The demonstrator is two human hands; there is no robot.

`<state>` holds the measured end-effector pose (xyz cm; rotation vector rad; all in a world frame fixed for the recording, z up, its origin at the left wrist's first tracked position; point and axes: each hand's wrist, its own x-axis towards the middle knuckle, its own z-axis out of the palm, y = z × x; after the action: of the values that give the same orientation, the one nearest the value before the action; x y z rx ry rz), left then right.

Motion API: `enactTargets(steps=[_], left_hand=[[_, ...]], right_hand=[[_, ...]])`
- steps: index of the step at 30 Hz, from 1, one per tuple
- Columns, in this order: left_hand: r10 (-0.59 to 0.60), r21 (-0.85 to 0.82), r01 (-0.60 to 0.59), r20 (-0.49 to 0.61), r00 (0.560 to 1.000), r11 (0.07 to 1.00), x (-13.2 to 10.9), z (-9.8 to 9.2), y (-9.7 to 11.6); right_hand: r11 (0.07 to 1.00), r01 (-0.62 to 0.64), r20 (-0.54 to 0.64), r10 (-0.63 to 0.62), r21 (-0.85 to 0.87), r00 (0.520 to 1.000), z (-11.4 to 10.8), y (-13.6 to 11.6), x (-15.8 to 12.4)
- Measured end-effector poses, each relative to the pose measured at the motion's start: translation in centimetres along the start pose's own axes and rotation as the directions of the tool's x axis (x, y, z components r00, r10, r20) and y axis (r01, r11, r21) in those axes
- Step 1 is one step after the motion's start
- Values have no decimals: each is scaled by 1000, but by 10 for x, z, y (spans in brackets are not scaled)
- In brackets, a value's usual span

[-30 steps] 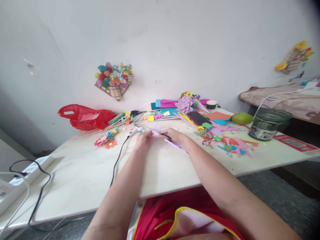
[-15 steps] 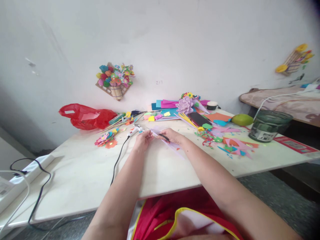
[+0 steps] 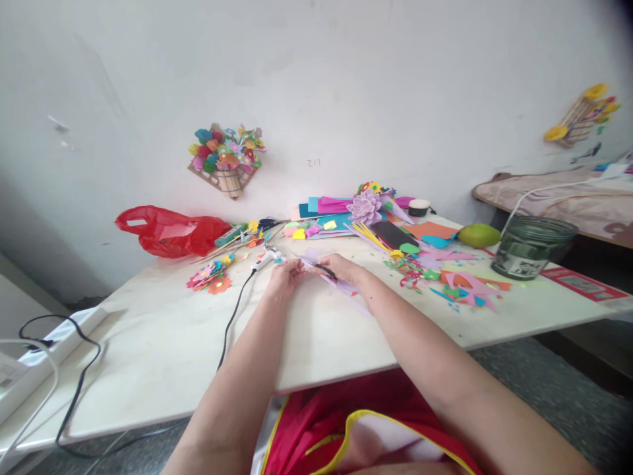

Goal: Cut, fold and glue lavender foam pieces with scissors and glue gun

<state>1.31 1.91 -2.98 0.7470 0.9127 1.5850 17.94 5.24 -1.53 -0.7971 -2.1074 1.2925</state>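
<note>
In my right hand (image 3: 341, 268) is a pair of scissors (image 3: 325, 270) with dark handles, its blades pointing left toward my other hand. The fingers of my left hand (image 3: 287, 276) are pinched together beside the blade tips, on what looks like a small piece of the pale purple sheet (image 3: 346, 288); the fingertips partly hide it. That sheet lies under and around my right hand. Just left of my left hand rests a white glue gun (image 3: 264, 258) with a black cord. Further left is a pile of colourful flower cutouts (image 3: 211, 274).
A red plastic bag (image 3: 173, 231) sits at the back left. Coloured scraps (image 3: 465, 284), a black phone (image 3: 394, 235), a green oval fruit (image 3: 479, 235) and a glass jar (image 3: 531, 247) are on the right. A power strip (image 3: 64, 336) lies at the left edge.
Both hands stay in nearly the same place. The scissors and the purple sheet have shifted only slightly between my fingers.
</note>
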Motion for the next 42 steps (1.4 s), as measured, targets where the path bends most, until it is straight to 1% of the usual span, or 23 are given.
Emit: enactTargets(steps=[5,8,12,15,18,20,22,24,25,28,30,32,34,36,38,40,42], left_hand=[[-3,-9,3,-14,1000,1000,0,1,1],[7,-10,-7,-11,1000,1000,-1,1,1],[34,-45,-35,-28,999,998,0,-1,4],[60,-76,-64,-45,997,995,1,-4,5],[91,-89,-94,-48,995,992,2,-5,7],[107,-92,-111,-44,993,990,1,-5,7],[116,-93,-120,-47,992,988,0,-5,8],[122,-93,-127,-58,991,987,-1,-4,9],[123,-94,-129,-63,990,987,-1,-4,10],[121,-102,-128,-77,990,986,-2,-4,11],[119,-100,-128,-89,989,987,-2,-4,12],[121,-93,-130,-104,987,987,-1,-4,12],[122,-90,-133,-113,986,987,0,-5,11],[128,-90,-139,-116,985,986,1,-6,11],[136,-90,-147,-119,984,985,2,-7,11],[146,-93,-158,-123,982,983,2,-8,10],[158,-100,-170,-125,980,980,2,-8,11]], right_hand=[[999,-33,-41,34,33,999,4,-7,-1],[996,-35,-73,41,77,996,7,-5,2],[967,17,-185,31,254,982,5,0,5],[960,10,-267,68,281,961,-3,3,6],[980,-41,-375,113,196,920,-11,8,8],[998,-59,-422,67,32,904,-16,13,10],[978,-77,-437,-14,-191,900,-18,18,12],[920,-104,-426,-73,-378,902,-18,21,12],[889,-124,-417,-81,-441,905,-18,21,11],[826,-163,-401,-82,-540,913,-16,17,9],[821,-143,-412,-120,-553,903,-16,12,7],[846,-102,-423,-154,-524,893,-15,8,6],[890,-64,-400,-137,-451,906,-14,3,4],[935,-27,-319,-94,-354,943,-12,0,2],[967,9,-200,-62,-256,978,-9,-2,0],[984,32,-94,-49,-178,994,-6,-3,-1],[993,35,-33,-39,-113,999,-2,-3,-1]])
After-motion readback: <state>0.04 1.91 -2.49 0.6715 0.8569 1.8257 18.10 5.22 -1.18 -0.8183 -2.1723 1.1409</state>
